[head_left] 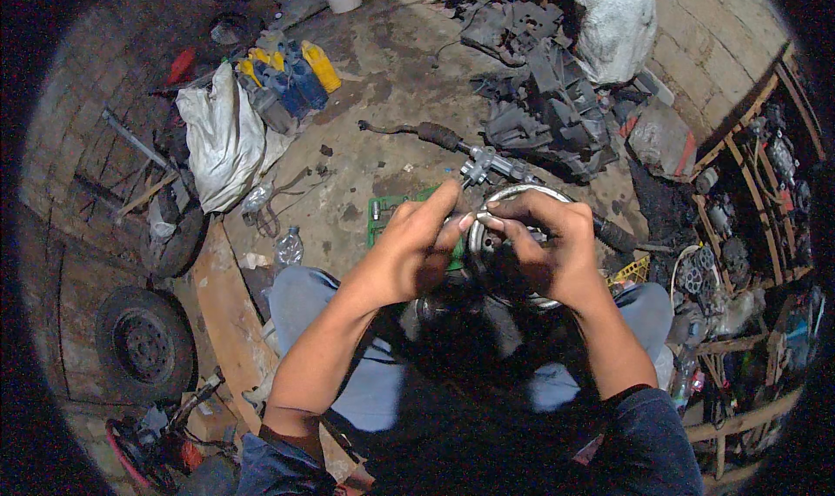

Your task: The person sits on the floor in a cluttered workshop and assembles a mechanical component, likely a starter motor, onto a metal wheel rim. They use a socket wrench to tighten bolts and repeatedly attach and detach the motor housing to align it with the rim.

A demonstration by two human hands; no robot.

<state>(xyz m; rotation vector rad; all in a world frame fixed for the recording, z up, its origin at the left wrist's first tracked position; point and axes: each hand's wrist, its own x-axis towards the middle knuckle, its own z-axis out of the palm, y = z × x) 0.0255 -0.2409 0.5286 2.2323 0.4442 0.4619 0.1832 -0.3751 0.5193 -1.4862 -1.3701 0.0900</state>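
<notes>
Both hands meet in front of me over a round metal piece with a bright rim (475, 257), which looks like a wheel rim; its lower part is in shadow. My left hand (409, 244) is closed, its thumb and fingers pinched by a small shiny metal part (482, 217). From the other side my right hand (552, 239) pinches the same small part between thumb and fingertips. Its exact kind is too small to make out. A green tool case (376, 222) with sockets lies partly hidden behind my left hand. Just beyond the hands rests a steering rack (491, 167) with rubber boots.
Black plastic car parts (548, 104) are heaped at the far right, near a white sack (613, 26). Another white sack (222, 139) and several bottles (300, 78) stand far left. A tyre (143, 344) leans at left; wooden shelves (757, 191) with parts line the right.
</notes>
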